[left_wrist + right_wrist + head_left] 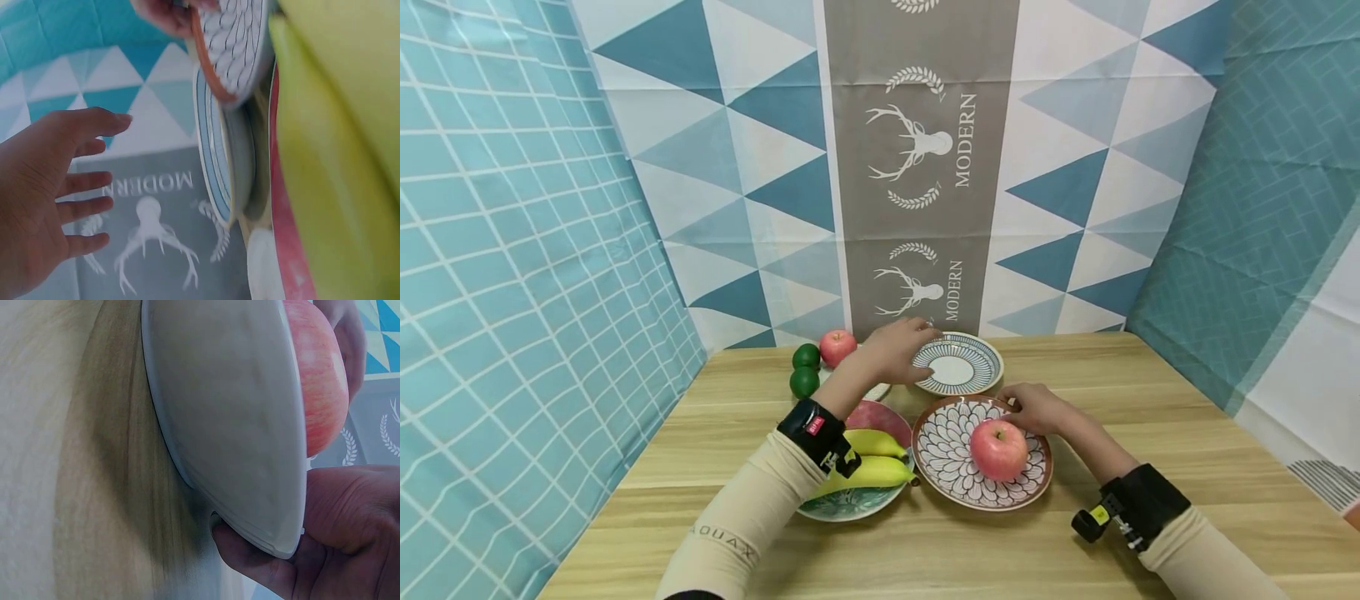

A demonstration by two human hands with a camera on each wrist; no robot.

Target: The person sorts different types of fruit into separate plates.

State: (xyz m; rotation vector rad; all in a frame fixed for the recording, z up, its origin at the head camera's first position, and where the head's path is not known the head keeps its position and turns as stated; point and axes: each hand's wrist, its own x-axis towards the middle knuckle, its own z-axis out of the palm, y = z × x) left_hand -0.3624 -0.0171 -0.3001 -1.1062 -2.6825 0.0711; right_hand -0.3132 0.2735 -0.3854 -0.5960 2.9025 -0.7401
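My right hand (1036, 408) grips the far right rim of a brown-edged plate with a petal pattern (942, 467). In the right wrist view its thumb is above the rim and a finger (250, 553) curls beneath. A red apple (998, 450) sits on that plate, right of its middle. Over the left edge of a blue-and-white striped plate (985, 367) hovers my left hand (898, 346), its fingers spread and holding nothing in the left wrist view. Whether the petal plate touches the table is hard to tell.
Left of the petal plate, a pink-and-green dish (850, 507) holds yellow bananas (872, 473), partly behind my left arm. Behind it are two green limes (805, 383), another red apple (837, 346) and a white plate (880, 390). A patterned cloth backdrop (917, 275) closes the table's back.
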